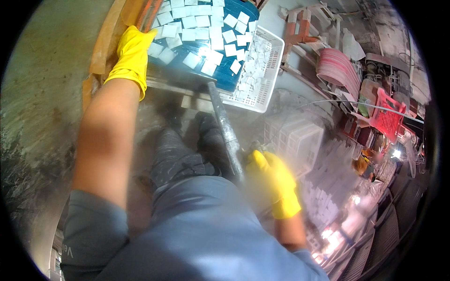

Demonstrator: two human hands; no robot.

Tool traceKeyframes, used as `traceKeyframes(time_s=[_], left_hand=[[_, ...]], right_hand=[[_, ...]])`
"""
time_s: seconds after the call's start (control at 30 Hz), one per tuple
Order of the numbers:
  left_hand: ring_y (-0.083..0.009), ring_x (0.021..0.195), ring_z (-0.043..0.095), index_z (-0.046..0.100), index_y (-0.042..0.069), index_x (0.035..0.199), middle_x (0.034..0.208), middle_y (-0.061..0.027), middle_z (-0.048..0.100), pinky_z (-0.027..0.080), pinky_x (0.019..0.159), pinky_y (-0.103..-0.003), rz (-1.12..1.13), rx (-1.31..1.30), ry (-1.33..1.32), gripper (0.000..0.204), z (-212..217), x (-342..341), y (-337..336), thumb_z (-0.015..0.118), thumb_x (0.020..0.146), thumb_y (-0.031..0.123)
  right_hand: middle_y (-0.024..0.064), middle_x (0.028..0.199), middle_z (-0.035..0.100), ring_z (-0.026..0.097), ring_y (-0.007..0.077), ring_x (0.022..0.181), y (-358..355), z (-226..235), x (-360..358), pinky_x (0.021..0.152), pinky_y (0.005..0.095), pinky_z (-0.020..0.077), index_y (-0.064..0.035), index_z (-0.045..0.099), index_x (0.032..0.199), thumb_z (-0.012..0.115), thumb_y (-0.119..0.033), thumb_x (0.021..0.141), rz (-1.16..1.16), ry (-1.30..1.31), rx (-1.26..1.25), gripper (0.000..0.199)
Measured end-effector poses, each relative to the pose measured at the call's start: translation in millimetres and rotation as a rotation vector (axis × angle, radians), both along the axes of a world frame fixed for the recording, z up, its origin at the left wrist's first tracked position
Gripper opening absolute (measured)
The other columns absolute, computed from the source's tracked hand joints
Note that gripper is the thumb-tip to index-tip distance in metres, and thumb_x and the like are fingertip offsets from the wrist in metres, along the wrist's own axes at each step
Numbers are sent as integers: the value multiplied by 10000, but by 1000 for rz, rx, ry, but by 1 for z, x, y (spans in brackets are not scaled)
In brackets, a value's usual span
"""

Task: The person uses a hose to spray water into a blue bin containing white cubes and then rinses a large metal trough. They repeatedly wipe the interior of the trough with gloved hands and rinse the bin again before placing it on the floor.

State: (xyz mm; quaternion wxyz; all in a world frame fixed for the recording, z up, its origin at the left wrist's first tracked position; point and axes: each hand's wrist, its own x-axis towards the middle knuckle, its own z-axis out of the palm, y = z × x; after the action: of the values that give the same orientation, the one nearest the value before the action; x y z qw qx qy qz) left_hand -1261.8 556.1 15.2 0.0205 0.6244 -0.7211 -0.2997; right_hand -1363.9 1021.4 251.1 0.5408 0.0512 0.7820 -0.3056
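My left hand (132,55), in a yellow rubber glove, is at the left edge of a blue board (180,65). Its fingers curl at the lower end of an orange-red bar (149,14); what they grip is hidden. Small pale square tiles (202,21) lie over the board, close-set at the left and scattered toward the right. My right hand (276,180), gloved the same way, is low beside my body. Its fingers are bent in, with a blurred greyish thing (263,146) at their tips that I cannot make out. A grey metal pipe (225,129) slants between that hand and the board.
A white plastic basket (276,56) holding many small tiles stands against the board's right side. Below it is a blurred pale crate (295,140). Stacked pinkish basins (337,70) and a red plastic crate (388,114) are farther right. A brown wooden frame (104,47) runs along the left.
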Motion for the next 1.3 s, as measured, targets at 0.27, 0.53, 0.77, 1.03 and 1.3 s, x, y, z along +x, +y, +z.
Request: traceKeyframes(time_s=[0.27, 0.53, 0.77, 1.03, 1.3], left_hand=[[-390, 1155, 672, 630, -1, 1313, 1219, -238, 704, 521, 963, -471, 24, 5, -8, 794, 6, -1, 0, 773, 775, 566], [-386, 1093, 689, 688, 6, 1207, 1146, -222, 723, 533, 920, -484, 13, -2, 4, 705, 11, 3, -4, 778, 763, 545], [-382, 1070, 701, 702, 9, 1180, 1123, -214, 731, 542, 901, -479, 11, -25, 25, 683, 10, 6, -8, 790, 763, 542], [-368, 1050, 712, 715, 19, 1154, 1068, -197, 749, 545, 897, -470, 13, -8, 50, 645, 17, 7, -10, 786, 774, 535], [-370, 1050, 713, 721, 37, 1141, 1076, -192, 748, 551, 883, -480, 36, -62, -22, 615, 18, 5, -8, 780, 777, 529]], right_hand=[[162, 926, 730, 703, 229, 762, -29, 17, -1, 715, 342, 565, 46, 635, 1184, 682, -474, 986, 90, 27, 47, 558], [150, 899, 725, 697, 227, 744, -43, 16, 1, 707, 340, 563, 38, 645, 1151, 682, -481, 983, 68, -9, 17, 547], [145, 891, 726, 699, 225, 740, -67, 29, 2, 706, 332, 567, 38, 646, 1133, 680, -480, 985, 123, 22, 56, 539], [142, 878, 730, 702, 220, 733, -64, 22, 0, 696, 326, 569, 32, 648, 1119, 682, -475, 986, 60, -12, 38, 525], [144, 870, 729, 697, 220, 727, -63, 17, 0, 692, 328, 569, 33, 647, 1105, 679, -474, 988, 25, 4, 32, 521]])
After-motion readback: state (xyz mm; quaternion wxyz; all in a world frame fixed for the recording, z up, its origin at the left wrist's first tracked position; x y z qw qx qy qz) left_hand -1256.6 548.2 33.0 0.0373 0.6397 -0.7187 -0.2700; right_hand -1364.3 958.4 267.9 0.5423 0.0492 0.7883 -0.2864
